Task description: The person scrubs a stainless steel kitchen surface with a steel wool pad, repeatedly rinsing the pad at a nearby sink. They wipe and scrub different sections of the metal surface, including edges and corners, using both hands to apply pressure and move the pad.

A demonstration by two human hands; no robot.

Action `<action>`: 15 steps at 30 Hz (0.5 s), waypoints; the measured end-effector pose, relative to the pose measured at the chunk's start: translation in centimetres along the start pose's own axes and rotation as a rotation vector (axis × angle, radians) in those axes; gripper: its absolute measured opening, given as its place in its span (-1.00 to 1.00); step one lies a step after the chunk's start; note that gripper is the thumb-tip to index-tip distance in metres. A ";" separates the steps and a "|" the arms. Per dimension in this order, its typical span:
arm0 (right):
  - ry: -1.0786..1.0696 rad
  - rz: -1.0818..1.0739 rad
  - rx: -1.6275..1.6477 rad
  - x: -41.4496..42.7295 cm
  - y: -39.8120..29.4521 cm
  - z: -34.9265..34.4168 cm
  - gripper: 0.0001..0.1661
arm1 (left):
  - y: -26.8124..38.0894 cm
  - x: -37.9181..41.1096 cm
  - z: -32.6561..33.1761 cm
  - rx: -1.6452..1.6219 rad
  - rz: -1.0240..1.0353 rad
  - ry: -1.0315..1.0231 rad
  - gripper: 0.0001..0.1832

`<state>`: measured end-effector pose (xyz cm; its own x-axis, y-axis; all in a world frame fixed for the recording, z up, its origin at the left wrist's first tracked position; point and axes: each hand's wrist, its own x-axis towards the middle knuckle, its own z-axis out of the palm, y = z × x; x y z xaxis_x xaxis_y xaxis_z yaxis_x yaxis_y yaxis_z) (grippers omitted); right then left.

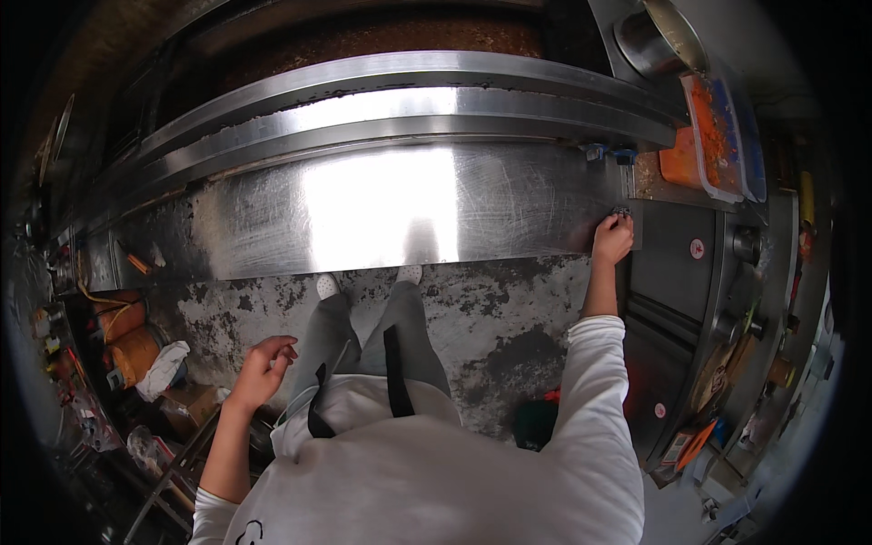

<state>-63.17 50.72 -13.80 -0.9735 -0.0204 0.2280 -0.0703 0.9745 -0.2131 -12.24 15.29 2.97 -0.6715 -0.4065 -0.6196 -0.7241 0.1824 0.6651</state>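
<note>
My right hand [613, 238] grips a dark, wiry pad that looks like a steel wool scrubber [620, 212]. It presses the pad against the right end of a scratched stainless steel panel [518, 204], close to the panel's edge. The fingers hide most of the pad. Low at the left, my left hand [264, 368] hangs over the floor beside my leg, holding nothing, its fingers loosely bent. Bright light glares off the middle of the panel. Two blue-topped knobs or valves [625, 157] sit along its upper right side.
A plastic tub of orange shreds [715, 143] and a metal pot [657, 41] stand at upper right. Steel cabinet doors [674, 272] flank my right arm. Left are a white plastic bag [163, 368], a cardboard box [191, 405] and a metal rack [163, 484]. The concrete floor [477, 306] is stained.
</note>
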 end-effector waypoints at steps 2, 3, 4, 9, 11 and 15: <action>0.049 -0.085 0.003 -1.0 -3.6 1.0 -0.68 | -1.5 -1.3 -0.3 -0.042 -0.037 0.014 -0.70; 0.089 -0.189 0.061 -2.3 -7.0 1.4 -0.74 | -1.8 -1.4 -0.5 -0.054 -0.053 0.013 -0.71; 0.099 -0.301 0.097 -4.0 -10.3 1.9 -0.77 | -2.2 -1.6 -0.6 -0.067 -0.069 0.014 -0.71; 0.052 -0.479 0.283 -14.5 -26.1 3.9 -0.70 | -4.6 -3.4 -3.3 -0.109 -0.078 0.070 -0.72; 0.007 -0.568 0.291 -17.8 -31.2 4.2 -0.61 | -6.5 -4.7 -5.1 -0.136 -0.074 0.104 -0.72; -0.171 -0.669 0.322 -25.0 -40.8 3.8 -0.42 | -13.4 -8.4 -8.2 -0.218 -0.101 0.175 -0.72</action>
<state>-36.79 10.61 -14.44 -0.7194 -0.6438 0.2607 -0.6917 0.6297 -0.3537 4.34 8.94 2.65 -0.5466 -0.5647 -0.6184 -0.7224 -0.0554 0.6892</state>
